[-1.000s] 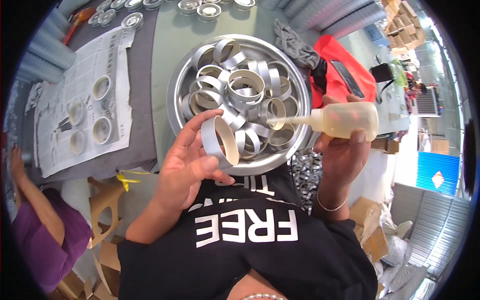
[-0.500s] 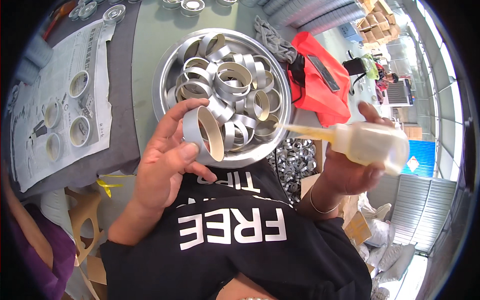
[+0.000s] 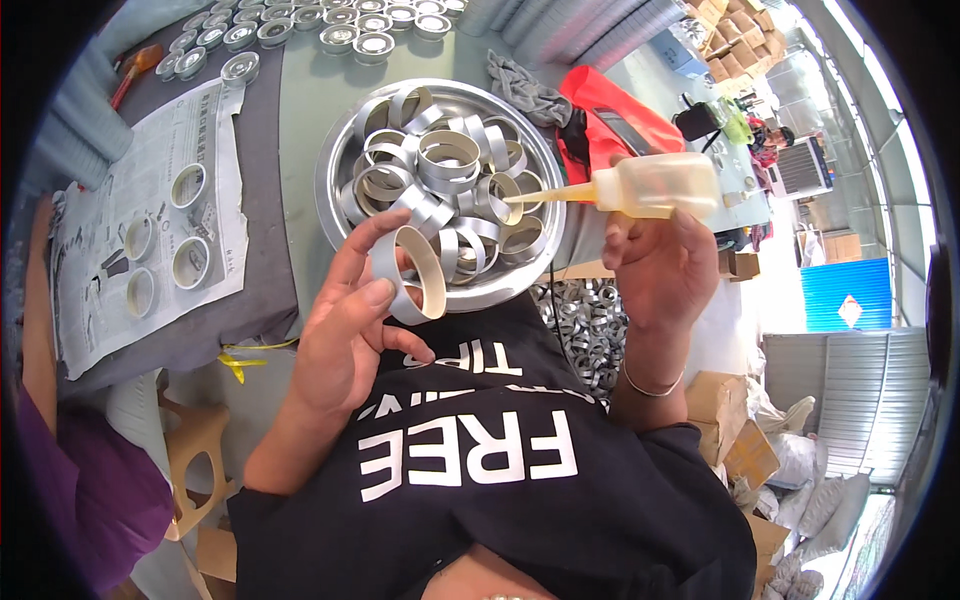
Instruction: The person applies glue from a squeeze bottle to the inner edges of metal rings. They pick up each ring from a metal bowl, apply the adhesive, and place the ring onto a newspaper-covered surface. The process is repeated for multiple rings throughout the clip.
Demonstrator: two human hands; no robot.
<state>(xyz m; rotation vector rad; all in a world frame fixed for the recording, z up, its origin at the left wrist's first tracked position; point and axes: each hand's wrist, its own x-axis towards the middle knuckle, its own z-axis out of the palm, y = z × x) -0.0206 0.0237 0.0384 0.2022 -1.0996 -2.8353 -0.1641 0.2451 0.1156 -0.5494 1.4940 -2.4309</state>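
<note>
My left hand [image 3: 349, 318] pinches a grey ring with a cream inner face [image 3: 433, 277] between thumb and fingers, held tilted over the near left rim of the tray. My right hand [image 3: 664, 262] grips a translucent squeeze bottle [image 3: 664, 186] of pale yellowish liquid, lying sideways with its long thin nozzle pointing left. The nozzle tip is over the right part of a round metal tray [image 3: 331, 205], apart from the ring in my left hand. Many similar rings [image 3: 447, 157] lie heaped in this tray.
On the left, several rings [image 3: 189, 186] stand on a newspaper sheet [image 3: 100, 250]. Rows of round metal parts [image 3: 371, 46] sit at the back. A grey rag [image 3: 527, 88] and red bag [image 3: 625, 125] lie behind the tray. Small metal parts [image 3: 590, 335] fill a box below. A person's purple sleeve [image 3: 110, 490] shows at left.
The bottle has moved left and up, its nozzle now further over the tray. My left hand still holds the ring. The view has shifted, showing more metal parts at the back.
</note>
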